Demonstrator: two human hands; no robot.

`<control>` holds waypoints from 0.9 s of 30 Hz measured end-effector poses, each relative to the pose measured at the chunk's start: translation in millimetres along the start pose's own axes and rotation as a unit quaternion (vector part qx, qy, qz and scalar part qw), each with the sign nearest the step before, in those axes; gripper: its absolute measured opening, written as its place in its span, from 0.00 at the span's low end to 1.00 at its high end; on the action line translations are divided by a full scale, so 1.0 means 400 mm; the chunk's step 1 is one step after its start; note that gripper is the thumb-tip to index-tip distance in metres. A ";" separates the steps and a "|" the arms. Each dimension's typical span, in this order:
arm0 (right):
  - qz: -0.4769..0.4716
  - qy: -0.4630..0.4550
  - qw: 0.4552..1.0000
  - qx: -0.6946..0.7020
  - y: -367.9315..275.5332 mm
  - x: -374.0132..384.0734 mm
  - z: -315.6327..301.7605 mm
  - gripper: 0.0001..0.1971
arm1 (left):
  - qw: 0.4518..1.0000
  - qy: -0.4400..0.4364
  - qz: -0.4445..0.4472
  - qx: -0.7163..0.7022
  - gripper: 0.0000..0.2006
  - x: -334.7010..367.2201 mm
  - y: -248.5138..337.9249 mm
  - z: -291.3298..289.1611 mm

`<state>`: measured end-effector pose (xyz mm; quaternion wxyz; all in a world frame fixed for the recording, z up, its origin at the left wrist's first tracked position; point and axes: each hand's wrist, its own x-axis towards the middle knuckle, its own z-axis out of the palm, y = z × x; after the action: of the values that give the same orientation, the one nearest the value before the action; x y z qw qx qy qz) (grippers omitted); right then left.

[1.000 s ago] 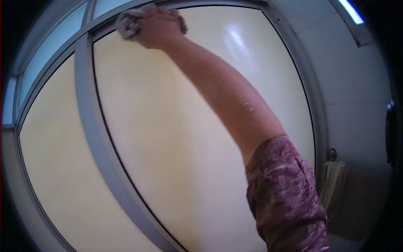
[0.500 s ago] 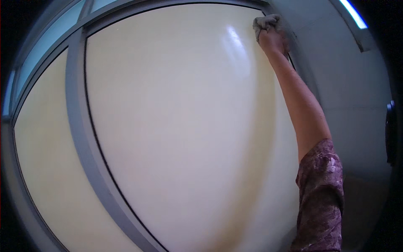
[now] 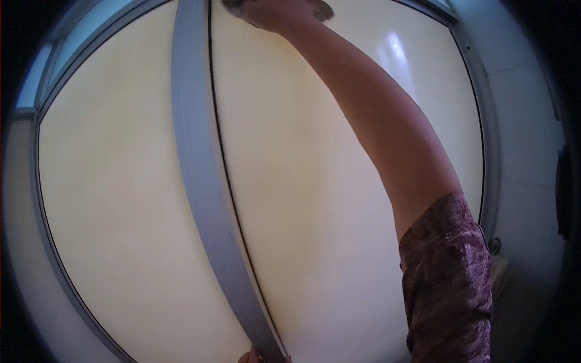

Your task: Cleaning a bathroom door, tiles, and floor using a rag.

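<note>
At the top edge of the view, my right hand (image 3: 275, 13) presses a grey cloth (image 3: 325, 10) to the right-hand cream panel (image 3: 284, 181), close to the grey upright bar (image 3: 203, 199). Parts of the cloth show on both sides of the hand, and its fingers are partly cut off by the picture's edge. Low down, the fingertips of my left hand (image 3: 249, 356) show on both sides of the bar's lower end, closed around it. The rest of that hand lies out of view.
A second cream panel (image 3: 121, 199) fills the left side of the bar. Grey framing (image 3: 489, 139) borders the panels, with a pale wall (image 3: 523, 127) to the right. A dark object (image 3: 563, 193) stands at the far right rim. Bluish panes (image 3: 91, 30) sit at upper left.
My right hand has swept the cloth left from the panel's upper right corner toward the upright bar. The view has shifted left, and my left fingertips now show at the bottom.
</note>
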<state>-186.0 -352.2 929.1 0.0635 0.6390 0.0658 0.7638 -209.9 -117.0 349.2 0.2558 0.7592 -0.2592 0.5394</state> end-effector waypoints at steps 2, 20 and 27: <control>-0.026 0.082 0.994 0.061 -0.053 -0.129 -0.026 0.25 | 0.999 0.002 -0.017 -0.029 0.38 -0.012 0.091 0.017; -0.259 -0.103 0.942 0.187 0.112 -1.153 -0.216 0.08 | 0.970 -0.145 -0.051 -0.191 0.42 0.043 0.239 0.133; -0.287 -0.080 0.943 0.149 0.165 -0.840 -0.162 0.11 | 0.980 -0.141 -0.060 -0.131 0.41 0.045 0.250 0.107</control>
<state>-191.9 -479.1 604.8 0.1890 0.6544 0.3544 0.6407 -242.2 -221.1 365.1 0.3455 0.8017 -0.3152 0.3723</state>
